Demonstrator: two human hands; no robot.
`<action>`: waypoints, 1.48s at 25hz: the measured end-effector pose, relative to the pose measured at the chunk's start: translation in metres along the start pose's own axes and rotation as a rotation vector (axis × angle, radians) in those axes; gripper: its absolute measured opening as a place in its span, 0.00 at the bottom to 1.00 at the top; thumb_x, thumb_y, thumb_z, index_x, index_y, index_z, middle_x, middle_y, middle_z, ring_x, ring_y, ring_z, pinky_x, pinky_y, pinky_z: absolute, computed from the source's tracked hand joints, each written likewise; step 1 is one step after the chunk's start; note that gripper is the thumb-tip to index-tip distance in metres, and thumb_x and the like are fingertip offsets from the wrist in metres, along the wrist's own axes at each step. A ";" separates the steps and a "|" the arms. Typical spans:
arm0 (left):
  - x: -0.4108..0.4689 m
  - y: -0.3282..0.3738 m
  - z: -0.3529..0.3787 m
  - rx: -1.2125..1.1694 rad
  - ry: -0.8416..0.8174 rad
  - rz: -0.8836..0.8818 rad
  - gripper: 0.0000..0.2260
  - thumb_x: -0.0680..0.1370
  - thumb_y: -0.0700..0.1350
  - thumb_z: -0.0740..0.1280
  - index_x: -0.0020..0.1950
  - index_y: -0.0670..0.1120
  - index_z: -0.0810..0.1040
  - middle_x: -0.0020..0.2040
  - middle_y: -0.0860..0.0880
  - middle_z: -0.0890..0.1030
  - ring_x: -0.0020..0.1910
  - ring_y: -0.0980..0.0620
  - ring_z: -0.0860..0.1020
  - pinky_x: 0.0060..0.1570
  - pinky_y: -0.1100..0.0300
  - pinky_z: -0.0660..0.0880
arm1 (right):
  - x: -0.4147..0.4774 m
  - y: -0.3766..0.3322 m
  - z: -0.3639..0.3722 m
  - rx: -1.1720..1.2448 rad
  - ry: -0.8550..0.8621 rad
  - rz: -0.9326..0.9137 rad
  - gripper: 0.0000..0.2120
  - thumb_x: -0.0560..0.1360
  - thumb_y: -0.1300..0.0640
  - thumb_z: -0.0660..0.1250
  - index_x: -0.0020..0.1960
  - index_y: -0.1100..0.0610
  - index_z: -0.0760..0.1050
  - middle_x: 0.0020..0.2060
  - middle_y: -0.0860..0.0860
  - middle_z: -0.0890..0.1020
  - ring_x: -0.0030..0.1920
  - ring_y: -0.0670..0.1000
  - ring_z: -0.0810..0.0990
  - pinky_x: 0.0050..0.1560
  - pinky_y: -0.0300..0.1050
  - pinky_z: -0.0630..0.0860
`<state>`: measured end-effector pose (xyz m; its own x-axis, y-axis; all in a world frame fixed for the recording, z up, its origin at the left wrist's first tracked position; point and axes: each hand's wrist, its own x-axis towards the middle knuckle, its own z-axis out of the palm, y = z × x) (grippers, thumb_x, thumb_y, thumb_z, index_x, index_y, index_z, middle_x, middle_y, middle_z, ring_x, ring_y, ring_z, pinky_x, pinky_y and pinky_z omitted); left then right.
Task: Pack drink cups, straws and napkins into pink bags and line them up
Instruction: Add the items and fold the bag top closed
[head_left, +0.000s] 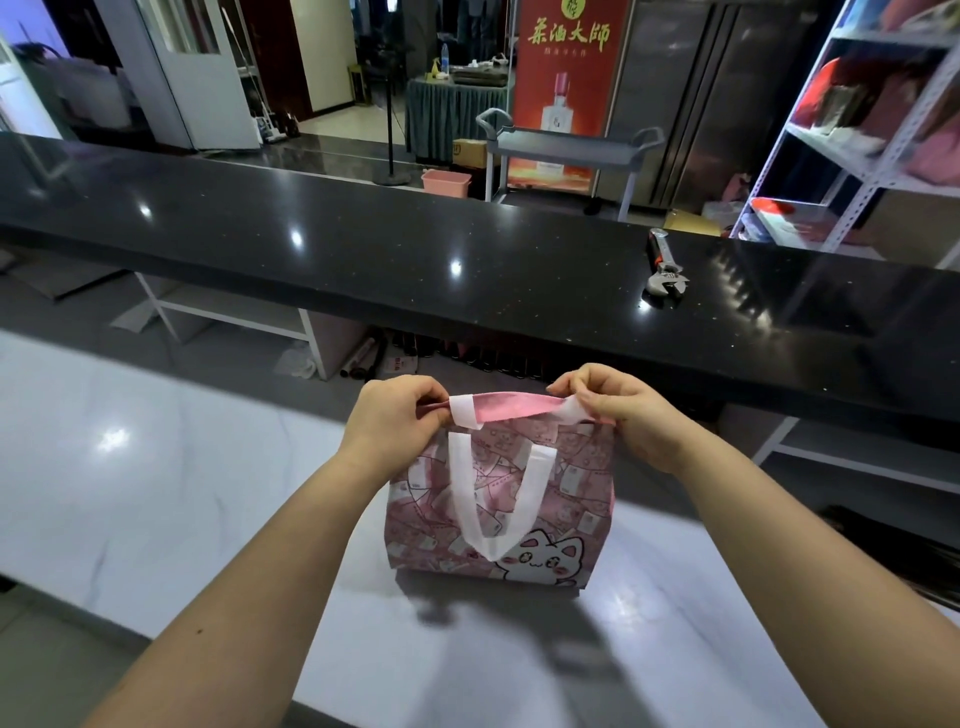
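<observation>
Pinching the rim of the pink bag (498, 499) with your left hand (400, 415) and right hand (618, 410), you're spreading its mouth between your grips; below them it stands on the white counter (156, 467), probably ready for a cup.

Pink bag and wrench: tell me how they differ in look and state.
The pink bag is soft printed fabric, upright on the white table; the wrench is metal, flat on the black counter. The left hand and right hand grip the bag's top; nothing touches the wrench.
</observation>
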<state>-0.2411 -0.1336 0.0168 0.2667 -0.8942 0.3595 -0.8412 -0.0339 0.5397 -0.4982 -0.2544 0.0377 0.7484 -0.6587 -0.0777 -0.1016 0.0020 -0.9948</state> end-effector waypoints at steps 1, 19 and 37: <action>0.000 0.000 0.000 0.005 0.003 0.002 0.04 0.72 0.42 0.73 0.43 0.50 0.82 0.38 0.58 0.80 0.38 0.57 0.77 0.40 0.65 0.71 | 0.000 -0.003 0.000 -0.180 0.018 -0.026 0.11 0.72 0.46 0.69 0.43 0.53 0.75 0.53 0.47 0.80 0.53 0.50 0.77 0.53 0.53 0.76; -0.004 0.000 0.008 0.118 0.149 0.135 0.06 0.70 0.38 0.73 0.41 0.49 0.80 0.38 0.55 0.82 0.41 0.51 0.79 0.49 0.55 0.64 | -0.013 -0.007 0.031 -0.888 0.279 -0.515 0.12 0.74 0.69 0.65 0.44 0.51 0.73 0.66 0.46 0.71 0.69 0.50 0.62 0.65 0.41 0.64; -0.005 0.002 0.009 0.159 0.166 0.128 0.04 0.73 0.41 0.72 0.42 0.49 0.80 0.39 0.55 0.82 0.41 0.51 0.78 0.49 0.57 0.61 | -0.006 -0.027 0.010 -0.172 0.090 -0.229 0.09 0.74 0.64 0.68 0.40 0.53 0.75 0.68 0.44 0.72 0.60 0.51 0.74 0.55 0.44 0.74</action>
<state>-0.2487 -0.1335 0.0093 0.2154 -0.8107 0.5444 -0.9331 -0.0064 0.3596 -0.4932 -0.2432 0.0643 0.7041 -0.6916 0.1611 -0.0526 -0.2771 -0.9594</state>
